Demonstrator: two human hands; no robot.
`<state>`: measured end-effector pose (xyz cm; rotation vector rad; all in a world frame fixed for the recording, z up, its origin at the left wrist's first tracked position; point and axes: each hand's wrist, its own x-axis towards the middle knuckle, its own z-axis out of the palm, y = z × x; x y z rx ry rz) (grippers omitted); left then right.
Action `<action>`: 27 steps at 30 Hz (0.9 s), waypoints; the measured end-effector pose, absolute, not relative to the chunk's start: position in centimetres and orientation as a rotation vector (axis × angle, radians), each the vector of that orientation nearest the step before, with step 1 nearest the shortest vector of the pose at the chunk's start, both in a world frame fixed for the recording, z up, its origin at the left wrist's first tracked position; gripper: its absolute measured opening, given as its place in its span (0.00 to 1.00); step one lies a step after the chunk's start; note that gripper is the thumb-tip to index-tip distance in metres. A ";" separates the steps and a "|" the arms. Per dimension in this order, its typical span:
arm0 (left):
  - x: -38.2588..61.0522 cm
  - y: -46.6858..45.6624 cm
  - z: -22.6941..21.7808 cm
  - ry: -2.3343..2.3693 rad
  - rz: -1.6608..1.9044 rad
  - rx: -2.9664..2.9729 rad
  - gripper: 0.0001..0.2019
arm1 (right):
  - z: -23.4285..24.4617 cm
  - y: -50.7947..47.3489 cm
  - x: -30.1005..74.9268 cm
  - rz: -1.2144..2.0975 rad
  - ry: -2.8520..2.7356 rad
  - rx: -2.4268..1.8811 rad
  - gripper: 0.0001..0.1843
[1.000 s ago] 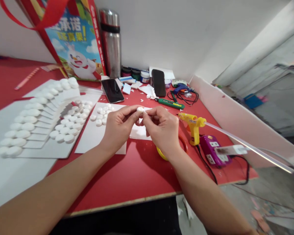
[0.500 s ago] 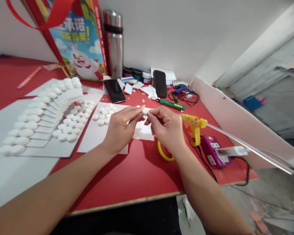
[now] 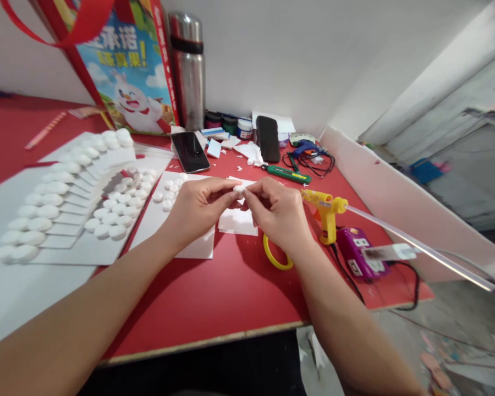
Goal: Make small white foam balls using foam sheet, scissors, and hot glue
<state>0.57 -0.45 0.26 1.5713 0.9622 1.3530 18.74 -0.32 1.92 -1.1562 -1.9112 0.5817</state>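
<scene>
A small white lump (image 3: 239, 189), perhaps soft clay, is pinched between the fingertips of both hands above the red table. My left hand (image 3: 198, 212) grips it from the left, thumb and index finger pressed together. From the right, my right hand (image 3: 278, 212) pinches the same lump; the fingers partly cover it. Under the hands lie a white sheet (image 3: 190, 236) bearing several small white discs (image 3: 168, 196) and a smaller piece of white paper (image 3: 239, 221). Yellow-handled scissors (image 3: 268, 253), partly hidden, lie below my right wrist.
On the left, fanned white cards (image 3: 72, 220) carry white ovals beside more small discs (image 3: 117, 209). To the right are a yellow glue gun (image 3: 326, 212) and a purple box (image 3: 361, 253). Behind stand a steel flask (image 3: 188, 71), phones (image 3: 268, 140) and a green cutter (image 3: 286, 174).
Both hands have shifted slightly left in the picture with the white lump, which now looks flatter and more covered by the fingers. The whole view has moved a little too.
</scene>
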 end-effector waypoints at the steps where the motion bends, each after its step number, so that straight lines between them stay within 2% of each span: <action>1: 0.7 -0.5 0.1 0.960 1.371 1.575 0.13 | 1.8 -0.4 18.6 0.558 -1.896 -1.175 0.09; 9: 2.2 -1.6 0.4 1.024 1.551 1.548 0.09 | 1.5 -1.1 17.7 0.306 -1.907 -1.173 0.06; 18: 1.1 -0.8 -0.2 0.959 1.343 1.510 0.13 | 1.7 -0.9 18.3 0.096 -2.162 -1.212 0.07; 22: 0.5 -0.6 0.4 0.952 1.279 1.551 0.11 | 2.2 -1.0 18.4 0.277 -2.092 -1.189 0.05; 25: 0.3 -0.3 0.5 0.962 1.269 1.546 0.10 | 2.5 -0.8 18.5 0.637 -1.934 -1.125 0.04; 27: 0.3 0.1 0.1 0.917 1.257 1.455 0.11 | 2.4 -0.5 18.5 0.875 -1.808 -1.072 0.08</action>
